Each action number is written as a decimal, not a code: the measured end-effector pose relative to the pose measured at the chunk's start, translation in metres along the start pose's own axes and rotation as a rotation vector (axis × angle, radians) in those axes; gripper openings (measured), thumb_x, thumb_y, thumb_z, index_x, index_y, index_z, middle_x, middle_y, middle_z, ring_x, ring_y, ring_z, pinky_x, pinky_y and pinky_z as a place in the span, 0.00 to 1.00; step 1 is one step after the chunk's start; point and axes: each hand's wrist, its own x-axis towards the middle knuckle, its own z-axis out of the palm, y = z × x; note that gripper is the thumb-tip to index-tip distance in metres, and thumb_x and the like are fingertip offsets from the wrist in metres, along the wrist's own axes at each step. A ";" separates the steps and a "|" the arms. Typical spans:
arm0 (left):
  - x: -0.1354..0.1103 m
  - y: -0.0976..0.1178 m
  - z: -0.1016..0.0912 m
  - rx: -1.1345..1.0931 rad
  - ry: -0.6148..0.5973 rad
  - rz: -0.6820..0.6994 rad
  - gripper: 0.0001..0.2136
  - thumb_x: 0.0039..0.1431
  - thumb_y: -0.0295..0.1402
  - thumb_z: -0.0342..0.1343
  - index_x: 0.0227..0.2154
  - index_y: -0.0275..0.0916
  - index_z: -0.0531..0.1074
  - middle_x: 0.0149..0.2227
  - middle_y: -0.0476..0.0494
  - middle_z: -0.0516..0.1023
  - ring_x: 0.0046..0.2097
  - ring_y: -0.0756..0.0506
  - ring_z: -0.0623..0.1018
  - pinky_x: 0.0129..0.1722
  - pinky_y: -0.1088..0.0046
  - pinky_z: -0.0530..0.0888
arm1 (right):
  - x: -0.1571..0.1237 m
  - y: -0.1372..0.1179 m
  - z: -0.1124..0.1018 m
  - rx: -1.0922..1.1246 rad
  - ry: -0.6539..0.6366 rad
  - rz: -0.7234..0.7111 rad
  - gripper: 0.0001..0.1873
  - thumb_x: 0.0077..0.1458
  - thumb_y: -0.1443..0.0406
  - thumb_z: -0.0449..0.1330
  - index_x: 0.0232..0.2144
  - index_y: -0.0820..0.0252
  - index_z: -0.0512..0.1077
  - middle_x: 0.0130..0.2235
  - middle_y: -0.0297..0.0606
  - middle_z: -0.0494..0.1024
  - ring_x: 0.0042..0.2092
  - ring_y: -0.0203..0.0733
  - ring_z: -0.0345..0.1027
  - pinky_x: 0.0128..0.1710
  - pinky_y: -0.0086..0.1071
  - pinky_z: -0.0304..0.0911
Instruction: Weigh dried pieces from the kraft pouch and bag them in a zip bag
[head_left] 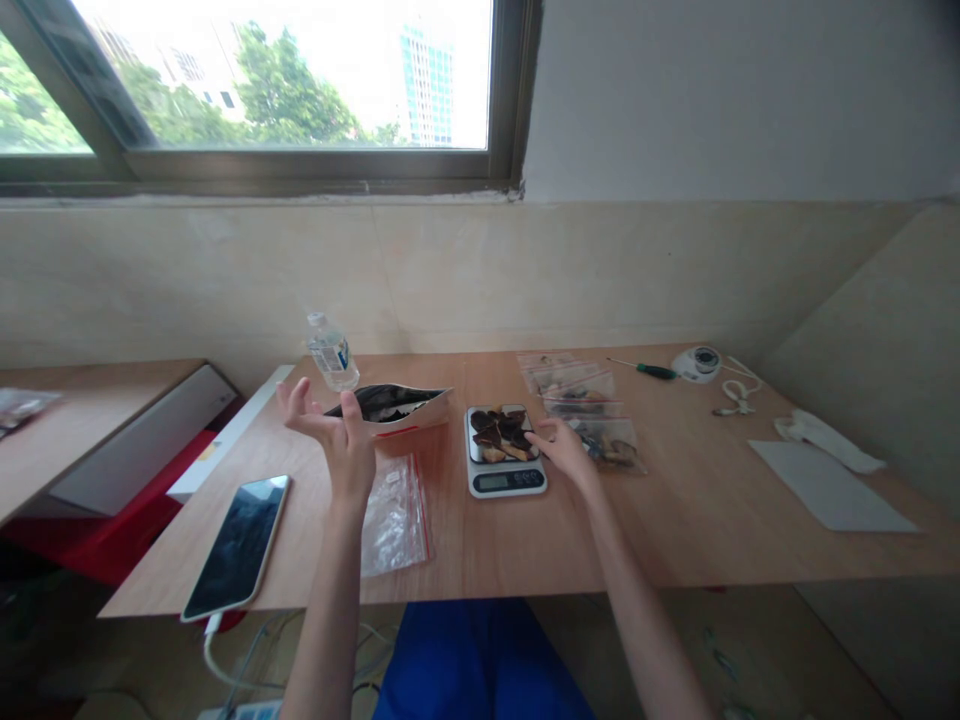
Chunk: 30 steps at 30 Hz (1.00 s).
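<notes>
My left hand (334, 435) is raised above the table, palm up, fingers spread, holding nothing. It hovers just in front of an open dark pouch (390, 405) lying on its side. My right hand (564, 450) reaches to the right edge of a small kitchen scale (504, 450) that carries a pile of dark dried pieces (501, 430); its fingers are loosely extended and hold nothing that I can see. An empty zip bag (394, 515) with a red seal lies flat below my left hand.
Several filled zip bags (585, 405) lie right of the scale. A phone (238, 545) on a cable lies at the left front edge. A water bottle (332, 352), a green screwdriver (646, 369), a small white device (697, 362), and white paper (829, 485) sit farther out.
</notes>
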 end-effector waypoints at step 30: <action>0.000 -0.038 0.027 -0.014 -0.039 0.191 0.33 0.50 0.28 0.55 0.58 0.39 0.47 0.66 0.34 0.33 0.67 0.39 0.37 0.64 0.56 0.45 | -0.082 0.082 -0.026 0.049 0.384 -0.102 0.20 0.56 0.54 0.48 0.34 0.62 0.72 0.37 0.49 0.75 0.39 0.48 0.67 0.40 0.40 0.62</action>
